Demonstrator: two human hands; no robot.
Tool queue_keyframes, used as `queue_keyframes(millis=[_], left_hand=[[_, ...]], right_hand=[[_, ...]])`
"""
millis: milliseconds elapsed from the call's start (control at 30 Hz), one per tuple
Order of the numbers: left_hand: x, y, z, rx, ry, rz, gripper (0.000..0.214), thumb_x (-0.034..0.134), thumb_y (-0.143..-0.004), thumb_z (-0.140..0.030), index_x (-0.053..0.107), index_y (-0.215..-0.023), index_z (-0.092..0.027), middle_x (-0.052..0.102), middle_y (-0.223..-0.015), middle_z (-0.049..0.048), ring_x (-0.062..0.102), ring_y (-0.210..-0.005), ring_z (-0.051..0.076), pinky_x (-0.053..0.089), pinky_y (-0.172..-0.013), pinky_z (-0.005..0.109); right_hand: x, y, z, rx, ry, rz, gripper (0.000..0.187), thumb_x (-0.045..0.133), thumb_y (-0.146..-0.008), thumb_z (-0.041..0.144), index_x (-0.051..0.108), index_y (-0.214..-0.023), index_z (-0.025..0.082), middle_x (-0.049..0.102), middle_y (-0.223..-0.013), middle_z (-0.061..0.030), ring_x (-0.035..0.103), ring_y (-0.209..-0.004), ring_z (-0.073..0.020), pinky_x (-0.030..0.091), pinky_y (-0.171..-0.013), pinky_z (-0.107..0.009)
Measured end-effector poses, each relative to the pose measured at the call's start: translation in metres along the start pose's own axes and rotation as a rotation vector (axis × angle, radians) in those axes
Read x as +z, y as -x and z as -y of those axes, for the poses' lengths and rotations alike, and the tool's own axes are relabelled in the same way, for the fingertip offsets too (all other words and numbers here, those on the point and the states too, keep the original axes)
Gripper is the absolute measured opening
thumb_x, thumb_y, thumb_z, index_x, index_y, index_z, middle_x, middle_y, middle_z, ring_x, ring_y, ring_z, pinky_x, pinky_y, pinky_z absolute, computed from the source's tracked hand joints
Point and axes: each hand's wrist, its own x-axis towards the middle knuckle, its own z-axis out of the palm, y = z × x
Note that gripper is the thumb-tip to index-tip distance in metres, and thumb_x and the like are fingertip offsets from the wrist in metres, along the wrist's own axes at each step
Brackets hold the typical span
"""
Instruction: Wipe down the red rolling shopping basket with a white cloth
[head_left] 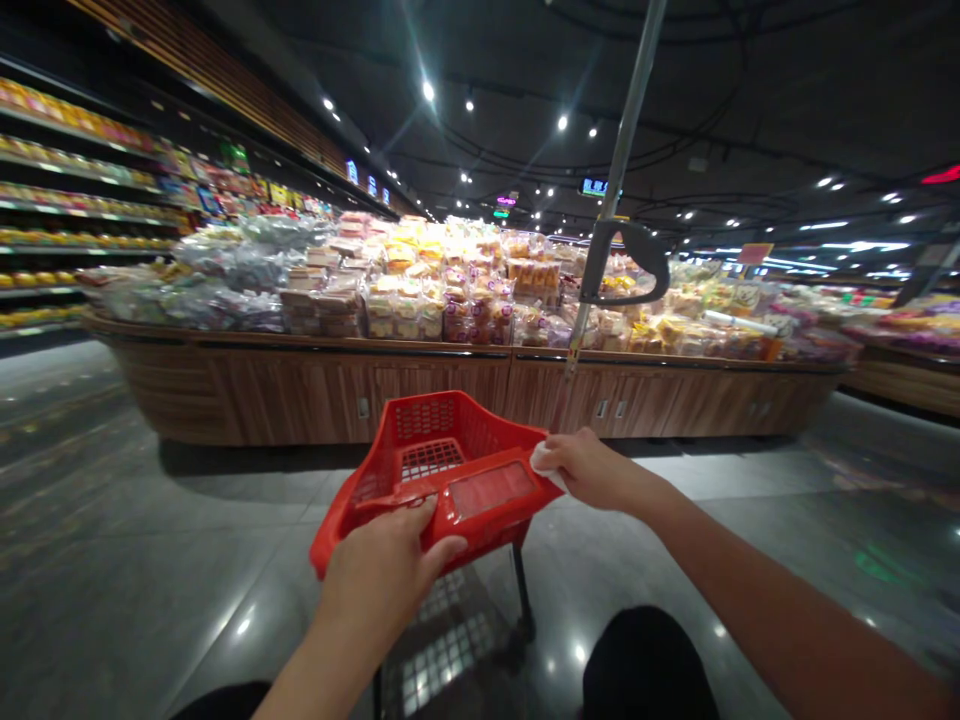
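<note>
A red plastic shopping cart [480, 435] stands before me, its basket turned toward the display. My left hand [386, 560] grips the left part of its handle, the thumb lying along the near edge and the fingertips hidden beyond it. At the handle's right end, my right hand [589, 468] pinches a crumpled white tissue [550, 468] and presses it against the red plastic. Between both hands lies a clear panel [491, 491] set into the handle. Through the basket I see a dark floor grid.
A wood-fronted display counter [442, 388] piled with packaged baked goods [405, 300] runs across the way ahead. A metal pole [630, 110] with a grey bracket [628, 262] rises right of centre. Stocked shelves [67, 205] line the left. Shiny grey floor tiles [247, 540] surround the cart.
</note>
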Motion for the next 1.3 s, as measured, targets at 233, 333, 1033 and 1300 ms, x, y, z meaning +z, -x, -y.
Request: queue_keyframes(millis=[233,333,1033,1300], left_hand=[[0.0,0.002,-0.003,0.007,0.004,0.001,0.05,0.049,-0.08,-0.055,0.06,-0.116,-0.023,0.069,-0.108,0.0075,0.064,-0.097,0.027,0.047,-0.077,0.034],[-0.001,0.001,-0.004,0.011,0.006,-0.001,0.048,0.046,-0.081,-0.055,0.061,-0.113,-0.023,0.069,-0.107,0.0073,0.065,-0.095,0.027,0.047,-0.075,0.034],[-0.001,0.0,0.006,0.031,-0.006,-0.013,0.05,0.047,-0.081,-0.055,0.06,-0.117,-0.023,0.069,-0.11,0.0056,0.064,-0.099,0.025,0.048,-0.079,0.034],[0.002,0.001,0.01,0.041,0.017,-0.04,0.051,0.049,-0.079,-0.056,0.061,-0.116,-0.023,0.068,-0.112,0.005,0.063,-0.101,0.025,0.048,-0.083,0.034]], right_hand=[[0.019,-0.005,0.006,0.113,0.122,-0.127,0.023,0.043,-0.082,0.006,0.062,-0.08,0.019,0.062,-0.093,-0.0037,0.056,-0.087,-0.0165,0.027,-0.07,-0.028],[0.021,-0.025,0.006,0.158,0.141,-0.12,0.024,0.041,-0.085,0.01,0.062,-0.083,0.021,0.063,-0.095,-0.0043,0.057,-0.088,-0.0181,0.029,-0.068,-0.028],[0.127,0.02,0.042,0.287,-0.028,-0.776,0.057,0.035,-0.084,0.006,0.039,-0.137,0.023,0.049,-0.12,-0.0121,0.046,-0.11,-0.0253,0.039,-0.091,-0.041],[0.152,0.02,0.014,0.546,-0.104,-1.02,0.059,0.033,-0.084,0.008,0.033,-0.14,0.026,0.046,-0.114,-0.0122,0.046,-0.105,-0.0276,0.039,-0.09,-0.047]])
